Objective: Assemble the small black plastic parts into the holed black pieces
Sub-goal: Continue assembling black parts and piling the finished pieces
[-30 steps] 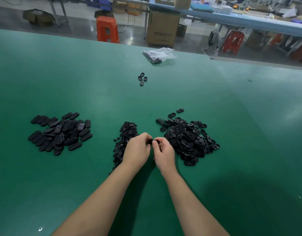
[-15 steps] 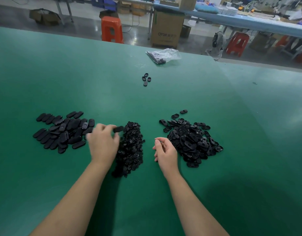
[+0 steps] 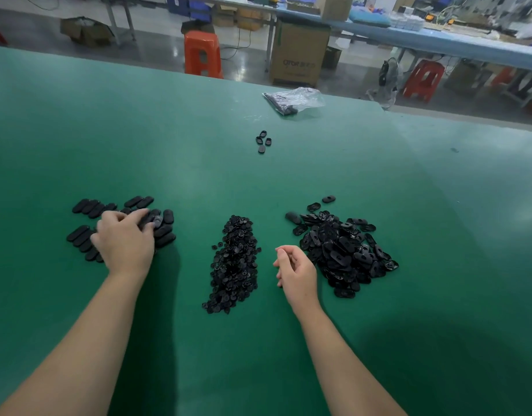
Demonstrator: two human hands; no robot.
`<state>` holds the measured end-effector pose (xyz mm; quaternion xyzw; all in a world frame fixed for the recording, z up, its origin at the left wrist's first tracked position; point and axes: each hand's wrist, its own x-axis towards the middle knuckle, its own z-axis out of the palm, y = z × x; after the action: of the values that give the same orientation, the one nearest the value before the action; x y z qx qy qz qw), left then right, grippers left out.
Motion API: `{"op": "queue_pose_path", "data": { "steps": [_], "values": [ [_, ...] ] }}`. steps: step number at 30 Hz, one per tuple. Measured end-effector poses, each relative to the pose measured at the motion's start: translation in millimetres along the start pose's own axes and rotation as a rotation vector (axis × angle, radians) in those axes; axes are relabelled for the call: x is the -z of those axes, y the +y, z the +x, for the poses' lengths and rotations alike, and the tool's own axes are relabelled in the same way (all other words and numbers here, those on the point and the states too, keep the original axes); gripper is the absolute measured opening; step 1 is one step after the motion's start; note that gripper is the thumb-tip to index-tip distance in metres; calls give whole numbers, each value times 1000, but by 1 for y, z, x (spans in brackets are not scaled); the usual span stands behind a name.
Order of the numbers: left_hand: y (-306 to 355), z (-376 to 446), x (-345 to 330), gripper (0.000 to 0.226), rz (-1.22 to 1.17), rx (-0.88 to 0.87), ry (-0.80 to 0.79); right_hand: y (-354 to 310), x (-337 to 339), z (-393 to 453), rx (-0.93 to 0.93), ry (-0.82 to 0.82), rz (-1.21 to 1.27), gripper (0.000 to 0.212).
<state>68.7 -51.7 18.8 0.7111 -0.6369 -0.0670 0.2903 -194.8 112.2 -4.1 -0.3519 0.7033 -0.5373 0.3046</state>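
On the green bench (image 3: 258,181), left hand (image 3: 123,241) rests, fingers extended, on finished black oval plastic pieces (image 3: 162,232); right hand (image 3: 296,273) hovers loosely curled, holding nothing.

Left hand (image 3: 123,241) reached finished pile (image 3: 87,208)

**Where everything sits on your bench**

Three heaps lie across the bench (image 3: 198,145) in front of you. The pile of oval pieces (image 3: 123,226) is on the left, under your left hand (image 3: 123,241). The heap of small parts (image 3: 234,262) is in the middle. The heap of holed pieces (image 3: 342,250) is on the right, with your right hand (image 3: 294,271) just beside its near left edge. Farther back sit a few loose pieces (image 3: 263,141), and behind them, near the far edge, a plastic bag (image 3: 294,99), probably holding more parts.
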Motion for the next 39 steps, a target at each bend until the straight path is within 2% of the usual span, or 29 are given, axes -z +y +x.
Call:
{"op": "queue_pose_path", "data": {
  "steps": [3, 6, 10, 25, 31, 34, 39],
  "values": [
    [18, -12, -5, 19, -137, -151, -41, 0, 0, 0, 4, -3, -9, 14],
    [37, -30, -17, 16, -157, -252, -241, -1, 1, 0, 4, -3, -13, 14],
    [48, -51, -35, 17, -152, -244, -338, -1, -1, -1, 5, -4, -13, 15],
    [39, -63, -51, 14, -187, -249, -244, 5, -7, -1, 79, -54, -260, 14],
    [39, -63, -51, 14, -183, -227, -231, -2, -7, -7, 211, -11, -383, 16],
    [40, -63, -50, 15, -180, -225, -238, -3, 0, -10, 275, 22, -570, 19],
    [40, -63, -49, 15, -173, -217, -234, -10, 35, 4, 173, 53, -913, 34]
  ]
}}
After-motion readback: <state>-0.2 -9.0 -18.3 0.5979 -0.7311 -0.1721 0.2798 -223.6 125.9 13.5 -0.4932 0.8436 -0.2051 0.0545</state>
